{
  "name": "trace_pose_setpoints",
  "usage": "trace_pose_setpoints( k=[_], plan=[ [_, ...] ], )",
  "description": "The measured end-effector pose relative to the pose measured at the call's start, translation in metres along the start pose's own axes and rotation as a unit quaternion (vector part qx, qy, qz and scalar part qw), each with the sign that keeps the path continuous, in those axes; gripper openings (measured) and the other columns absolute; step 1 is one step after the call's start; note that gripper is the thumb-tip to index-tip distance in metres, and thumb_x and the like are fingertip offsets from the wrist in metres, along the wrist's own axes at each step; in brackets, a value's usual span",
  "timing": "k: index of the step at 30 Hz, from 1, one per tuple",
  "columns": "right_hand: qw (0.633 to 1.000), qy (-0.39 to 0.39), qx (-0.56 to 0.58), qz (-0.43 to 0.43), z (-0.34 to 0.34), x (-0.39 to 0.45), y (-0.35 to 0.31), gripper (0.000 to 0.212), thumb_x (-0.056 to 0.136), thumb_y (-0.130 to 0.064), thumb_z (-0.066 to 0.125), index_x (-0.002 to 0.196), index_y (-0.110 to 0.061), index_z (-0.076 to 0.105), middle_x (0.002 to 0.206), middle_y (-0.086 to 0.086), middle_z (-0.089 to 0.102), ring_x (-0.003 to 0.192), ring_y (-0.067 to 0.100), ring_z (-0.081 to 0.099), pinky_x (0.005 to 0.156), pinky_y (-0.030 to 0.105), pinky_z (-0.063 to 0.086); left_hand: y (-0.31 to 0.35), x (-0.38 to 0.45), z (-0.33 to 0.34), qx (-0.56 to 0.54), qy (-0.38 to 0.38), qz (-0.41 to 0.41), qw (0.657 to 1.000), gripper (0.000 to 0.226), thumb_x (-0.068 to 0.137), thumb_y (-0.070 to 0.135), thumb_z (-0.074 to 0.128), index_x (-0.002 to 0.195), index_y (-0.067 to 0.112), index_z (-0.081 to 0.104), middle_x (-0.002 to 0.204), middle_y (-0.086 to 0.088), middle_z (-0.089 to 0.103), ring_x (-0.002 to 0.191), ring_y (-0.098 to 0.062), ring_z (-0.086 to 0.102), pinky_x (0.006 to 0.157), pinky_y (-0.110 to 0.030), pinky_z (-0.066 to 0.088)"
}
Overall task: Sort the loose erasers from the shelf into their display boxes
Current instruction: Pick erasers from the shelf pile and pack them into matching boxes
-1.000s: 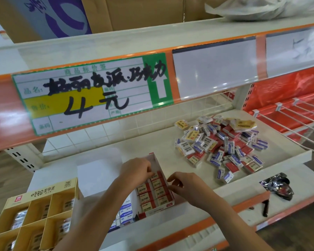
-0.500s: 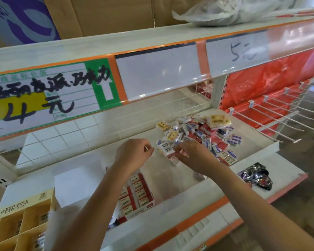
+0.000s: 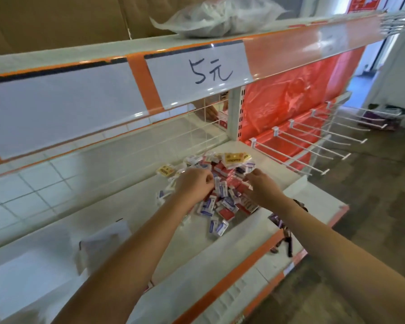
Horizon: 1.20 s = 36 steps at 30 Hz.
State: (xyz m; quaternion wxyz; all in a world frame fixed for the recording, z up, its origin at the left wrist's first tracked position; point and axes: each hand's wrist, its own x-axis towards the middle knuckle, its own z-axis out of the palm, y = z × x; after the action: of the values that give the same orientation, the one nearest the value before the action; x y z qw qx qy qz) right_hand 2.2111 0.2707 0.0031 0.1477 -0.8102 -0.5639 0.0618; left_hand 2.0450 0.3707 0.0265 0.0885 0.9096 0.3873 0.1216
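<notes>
A heap of loose erasers (image 3: 221,202) in red, blue-white and yellow wrappers lies on the white shelf (image 3: 131,190). Both my hands are down in that heap. My left hand (image 3: 193,185) rests on its left side with the fingers curled under, and what they hold is hidden. My right hand (image 3: 260,189) is on the right side, its fingertips pinching a red eraser (image 3: 237,183). The display box is almost wholly hidden behind my left forearm; only a red corner (image 3: 150,285) and a white flap (image 3: 103,237) show.
A clear guard rail runs along the shelf's front edge (image 3: 220,249). White peg hooks (image 3: 313,146) jut out to the right over a red backing. An upper shelf with a "5元" price tag (image 3: 208,71) hangs overhead. A dark wrapper (image 3: 279,222) lies on the lower ledge.
My view has swung right and the display boxes have left the frame. Both hands moved from the red-eraser box to the loose heap, the right one first, then the left.
</notes>
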Motion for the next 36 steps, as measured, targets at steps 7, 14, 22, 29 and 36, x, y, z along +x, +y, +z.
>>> trace_pose_setpoints(
  k=[7,14,22,29,36],
  plan=[
    [0.998,-0.028,0.025,0.05,0.011,0.014,0.011,0.042,0.09,-0.041,0.052,0.117,-0.009,0.056,0.117,0.011,0.052,0.107,0.026,0.05,0.086,0.033,0.043,0.011,0.035,0.028,-0.054,0.03,-0.034,0.998,0.021,0.094,0.021,0.048,0.095,0.012,0.067,0.085,0.001,0.066,0.068,-0.012,0.057,0.068,-0.028,0.049],
    [0.997,-0.033,0.014,0.066,0.018,0.019,0.012,0.051,0.091,-0.046,0.049,0.121,-0.005,0.048,0.125,0.013,0.051,0.116,0.028,0.047,0.094,0.034,0.04,0.02,0.052,0.042,0.018,0.037,-0.064,0.997,0.032,0.091,0.045,0.052,0.094,0.016,0.065,0.098,-0.001,0.061,0.096,-0.02,0.055,0.078,-0.033,0.049],
    [0.997,-0.052,-0.003,0.056,0.018,0.019,0.013,0.053,0.09,-0.049,0.048,0.122,-0.006,0.049,0.123,0.012,0.051,0.113,0.027,0.048,0.091,0.036,0.045,0.025,0.059,0.053,0.069,0.053,-0.085,0.993,0.06,0.083,0.065,0.048,0.11,0.013,0.059,0.112,-0.007,0.059,0.107,-0.025,0.053,0.088,-0.039,0.047],
    [0.994,-0.082,0.036,0.062,0.015,0.026,0.012,0.052,0.086,-0.044,0.055,0.123,-0.007,0.049,0.124,0.012,0.048,0.113,0.029,0.047,0.094,0.038,0.045,0.028,0.06,0.063,0.053,0.066,-0.112,0.99,0.063,0.083,0.064,0.049,0.121,0.013,0.055,0.122,-0.007,0.057,0.117,-0.026,0.049,0.099,-0.046,0.041],
    [0.996,-0.058,0.059,0.043,0.006,0.019,0.021,0.048,0.084,-0.049,0.061,0.112,-0.011,0.051,0.107,0.004,0.049,0.092,0.015,0.042,0.077,0.024,0.038,0.025,0.048,0.057,-0.028,0.077,-0.126,0.989,0.03,0.082,0.052,0.06,0.089,0.023,0.059,0.094,0.005,0.061,0.093,-0.017,0.054,0.078,-0.033,0.047]
  ],
)
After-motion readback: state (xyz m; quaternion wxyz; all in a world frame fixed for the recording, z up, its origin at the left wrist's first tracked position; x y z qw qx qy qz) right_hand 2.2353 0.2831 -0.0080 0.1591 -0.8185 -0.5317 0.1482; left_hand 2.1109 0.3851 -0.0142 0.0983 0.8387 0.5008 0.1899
